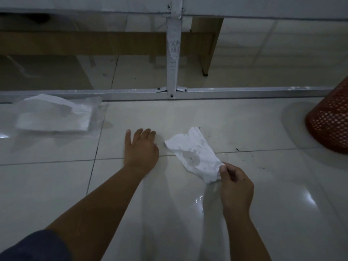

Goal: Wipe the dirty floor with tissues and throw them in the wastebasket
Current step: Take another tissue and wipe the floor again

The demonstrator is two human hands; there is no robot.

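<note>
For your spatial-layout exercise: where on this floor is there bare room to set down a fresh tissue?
Bare tile lies between the tissue pack and the left hand, and near the camera between both forearms. It is crowded around the tissue pinched by the right hand, where dark specks run toward the wastebasket.

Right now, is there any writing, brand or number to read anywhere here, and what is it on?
None can be read.
Tissue pack: clear wrapper, no print visible.
White strip on the metal post: faint grey marks, too blurred to read.
Basket, tissue: no text.
</note>
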